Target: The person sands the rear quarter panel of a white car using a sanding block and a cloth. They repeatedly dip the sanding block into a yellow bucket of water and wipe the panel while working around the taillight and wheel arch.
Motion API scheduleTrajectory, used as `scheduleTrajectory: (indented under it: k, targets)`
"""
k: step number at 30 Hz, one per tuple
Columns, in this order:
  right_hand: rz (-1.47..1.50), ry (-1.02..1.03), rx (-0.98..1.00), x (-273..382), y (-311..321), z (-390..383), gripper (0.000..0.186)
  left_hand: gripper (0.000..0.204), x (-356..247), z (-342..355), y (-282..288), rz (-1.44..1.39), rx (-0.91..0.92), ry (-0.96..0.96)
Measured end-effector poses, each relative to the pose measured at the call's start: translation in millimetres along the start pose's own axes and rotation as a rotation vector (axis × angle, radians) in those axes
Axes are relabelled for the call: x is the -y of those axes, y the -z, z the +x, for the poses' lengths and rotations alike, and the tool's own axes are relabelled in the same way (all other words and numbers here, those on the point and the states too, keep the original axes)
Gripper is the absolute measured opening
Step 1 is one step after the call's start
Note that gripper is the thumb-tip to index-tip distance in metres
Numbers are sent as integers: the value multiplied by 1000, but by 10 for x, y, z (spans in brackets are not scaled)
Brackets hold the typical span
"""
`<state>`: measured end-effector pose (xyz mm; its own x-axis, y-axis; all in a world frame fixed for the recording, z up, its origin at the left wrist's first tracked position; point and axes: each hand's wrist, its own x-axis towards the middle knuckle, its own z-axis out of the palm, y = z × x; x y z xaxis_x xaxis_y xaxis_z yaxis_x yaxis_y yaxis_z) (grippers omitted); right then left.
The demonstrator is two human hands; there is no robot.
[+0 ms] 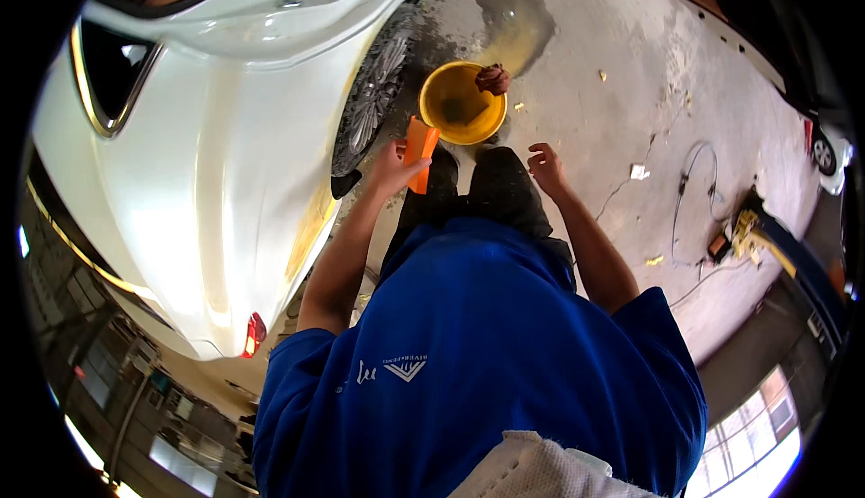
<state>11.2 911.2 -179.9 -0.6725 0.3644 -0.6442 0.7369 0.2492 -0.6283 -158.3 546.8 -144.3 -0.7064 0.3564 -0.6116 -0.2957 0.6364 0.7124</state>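
Observation:
My left hand (392, 169) is closed around a flat orange block (420, 151), which stands up between thumb and fingers beside the car's wheel. Its working face is not visible. My right hand (547, 170) hangs by my right leg with nothing in it, fingers apart and slightly curled. Just ahead of my feet is a yellow bucket (431, 113) with dark liquid in its bottom. A crumpled brown rag (493, 79) lies over the bucket's right rim. To my left stands a white car (180, 165), with a yellowish patch (311, 228) on its side behind the wheel.
The car's rear wheel (377, 93) is close to my left hand. A wet stain (505, 12) spreads on the concrete floor beyond the bucket. At right lie a hose (678, 194), a small white piece (639, 172) and a lift arm (788, 246).

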Motion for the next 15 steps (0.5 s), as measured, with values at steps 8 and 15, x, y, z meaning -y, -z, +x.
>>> scheduleTrajectory:
  k: [8, 15]
  targets:
    - [173, -275, 133, -712, -1179, 866, 25, 69, 602, 1461, -1013, 123, 133, 123]
    - [-131, -119, 82, -1941, -2651, 3002, 43, 77, 2124, 3515, -2361, 174, 66, 390]
